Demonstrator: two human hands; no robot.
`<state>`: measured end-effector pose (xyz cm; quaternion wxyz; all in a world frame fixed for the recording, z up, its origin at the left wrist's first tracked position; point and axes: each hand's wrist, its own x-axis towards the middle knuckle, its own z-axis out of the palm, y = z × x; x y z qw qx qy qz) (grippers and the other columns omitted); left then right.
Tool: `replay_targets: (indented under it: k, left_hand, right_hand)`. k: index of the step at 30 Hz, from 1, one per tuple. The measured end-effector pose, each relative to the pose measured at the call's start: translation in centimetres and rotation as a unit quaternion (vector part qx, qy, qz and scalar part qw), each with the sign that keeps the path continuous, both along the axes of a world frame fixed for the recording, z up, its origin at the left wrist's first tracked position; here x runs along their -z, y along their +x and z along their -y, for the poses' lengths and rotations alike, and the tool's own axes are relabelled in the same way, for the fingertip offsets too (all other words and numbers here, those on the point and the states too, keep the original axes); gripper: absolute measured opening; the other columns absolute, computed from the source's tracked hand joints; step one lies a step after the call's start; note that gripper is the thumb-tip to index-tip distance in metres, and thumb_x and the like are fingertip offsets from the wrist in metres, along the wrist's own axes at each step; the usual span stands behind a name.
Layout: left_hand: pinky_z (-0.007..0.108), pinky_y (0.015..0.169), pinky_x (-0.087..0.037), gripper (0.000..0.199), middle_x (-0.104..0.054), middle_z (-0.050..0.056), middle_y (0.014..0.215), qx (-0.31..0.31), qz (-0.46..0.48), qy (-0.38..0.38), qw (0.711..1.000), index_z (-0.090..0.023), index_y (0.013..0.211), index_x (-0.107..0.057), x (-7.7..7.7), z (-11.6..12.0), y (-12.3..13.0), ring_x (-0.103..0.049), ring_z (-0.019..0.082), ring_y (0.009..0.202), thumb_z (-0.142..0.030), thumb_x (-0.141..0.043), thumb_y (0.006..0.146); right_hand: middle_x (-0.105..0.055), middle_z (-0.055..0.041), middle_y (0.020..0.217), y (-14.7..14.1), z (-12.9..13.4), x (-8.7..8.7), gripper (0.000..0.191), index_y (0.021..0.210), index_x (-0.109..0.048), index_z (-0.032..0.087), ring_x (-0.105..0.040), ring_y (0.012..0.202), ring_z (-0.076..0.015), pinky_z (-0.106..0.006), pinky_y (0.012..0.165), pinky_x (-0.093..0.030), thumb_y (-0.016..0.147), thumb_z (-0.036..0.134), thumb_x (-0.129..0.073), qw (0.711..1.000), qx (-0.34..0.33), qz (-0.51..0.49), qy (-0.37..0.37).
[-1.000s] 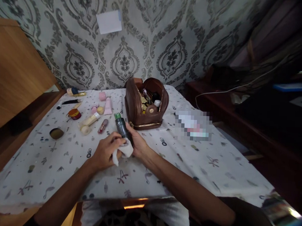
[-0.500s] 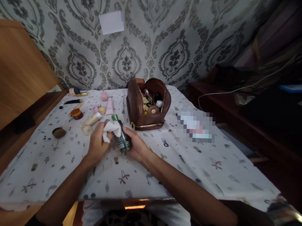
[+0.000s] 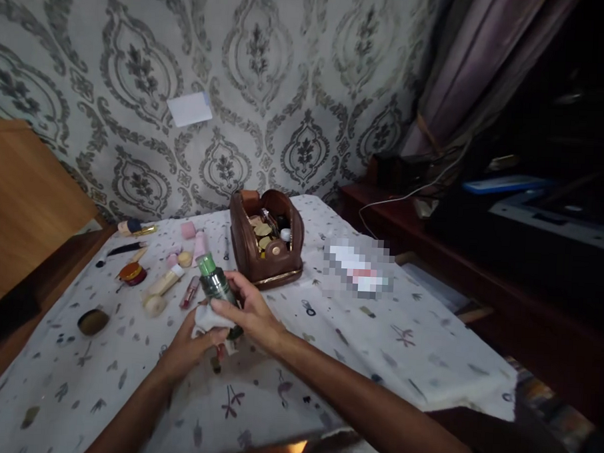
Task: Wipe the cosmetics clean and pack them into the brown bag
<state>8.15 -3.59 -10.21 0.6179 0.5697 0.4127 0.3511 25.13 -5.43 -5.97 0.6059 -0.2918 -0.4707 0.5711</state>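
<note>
A dark green bottle (image 3: 218, 284) with a bright green cap stands tilted between my hands, over the front middle of the table. My right hand (image 3: 252, 312) is wrapped round its right side, thumb across the front. Below and to the left, my left hand (image 3: 189, 348) grips a white cloth (image 3: 212, 319) pressed against the lower part of the bottle. Just left of the bottle lies a small pinkish-red tube (image 3: 190, 292). Behind my right hand sits an open brown bag (image 3: 265, 265) filled with small items.
On the patterned tablecloth (image 3: 346, 362), a cream tube (image 3: 163, 282), a red jar (image 3: 132, 273), a dark round item (image 3: 92, 321) and pink containers (image 3: 188, 230) lie to the left. A pixelated item (image 3: 357, 268) is at right. A wooden panel (image 3: 27, 208) borders the left.
My view has turned right and tilted up. The bottle is more upright, and the cloth has gone from near its neck to its lower part. The small pinkish-red tube now shows.
</note>
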Motion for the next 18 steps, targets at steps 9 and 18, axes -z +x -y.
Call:
replay_targets:
  k: [9, 18]
  left_hand:
    - [0.028, 0.054, -0.054, 0.051, -0.068, 0.000, 0.069, 0.130, -0.058, 0.085, 0.986, -0.019, 0.112, -0.061, -4.4, -0.6, 3.5, -0.062, 0.016, 0.054, -0.043, -0.080, 0.071]
    - [0.024, 0.054, -0.049, 0.033, -0.068, 0.005, 0.084, 0.107, -0.059, 0.073, 0.990, -0.019, 0.102, -0.061, -2.3, -2.9, 4.9, -0.064, 0.019, 0.069, -0.044, -0.067, 0.081]
  right_hand:
    - [-0.060, 0.0007, 0.085, 8.3, 0.9, -6.4, 0.019, 0.086, -0.063, 0.019, -0.058, 0.083, -0.0142, -0.027, 0.078, -0.047, 0.078, 0.032, -0.073, 0.990, -0.064, 0.117, 0.040]
    - [-0.063, 0.0004, 0.088, 15.7, -4.1, -12.8, 0.022, 0.092, -0.065, 0.017, -0.060, 0.088, -0.0154, -0.030, 0.080, -0.048, 0.080, 0.034, -0.072, 0.945, 0.194, 0.177, 0.195]
